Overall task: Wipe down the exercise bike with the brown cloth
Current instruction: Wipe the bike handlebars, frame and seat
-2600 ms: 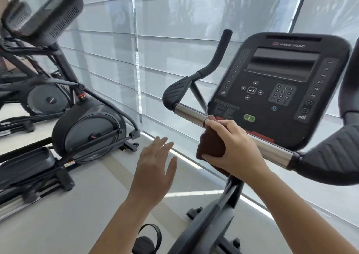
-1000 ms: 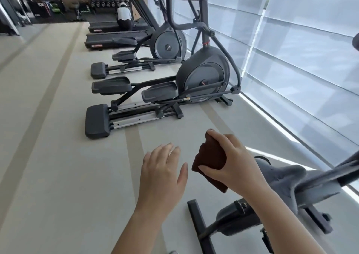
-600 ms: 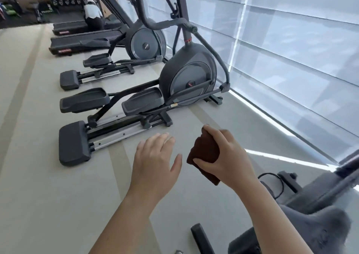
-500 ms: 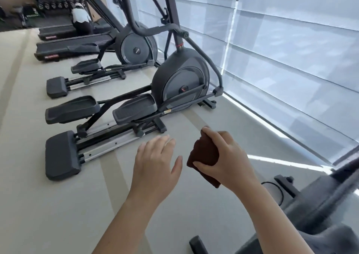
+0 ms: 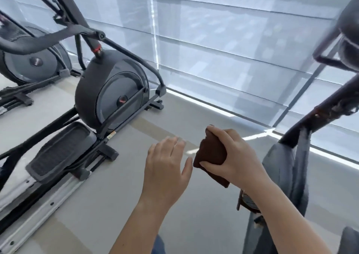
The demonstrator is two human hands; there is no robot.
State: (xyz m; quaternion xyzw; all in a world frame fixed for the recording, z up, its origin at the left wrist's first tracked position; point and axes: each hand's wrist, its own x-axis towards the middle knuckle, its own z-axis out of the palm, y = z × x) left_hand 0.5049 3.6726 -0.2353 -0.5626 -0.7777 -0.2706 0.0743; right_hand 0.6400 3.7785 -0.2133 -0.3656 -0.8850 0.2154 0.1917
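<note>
Both hands hang in mid-air over the floor (image 5: 120, 205), near the centre of the view. The right hand (image 5: 233, 158) is closed around the folded brown cloth (image 5: 210, 153), thumb underneath and fingers curled over its top, with a corner of the cloth hanging below the palm. The left hand (image 5: 167, 168) is empty, palm down and fingers loosely spread, just beside the cloth without touching it. To the right stands the grey exercise bike (image 5: 287, 168), its frame rising toward the far right; neither hand touches it. On the left are two elliptical trainers (image 5: 110, 96), and pale roller blinds (image 5: 223, 40) cover the far window wall. Compared with half a second ago, the view has swung right: the distant treadmills are gone from sight, the bike frame fills more of the right side, and the hands keep the same pose.
</note>
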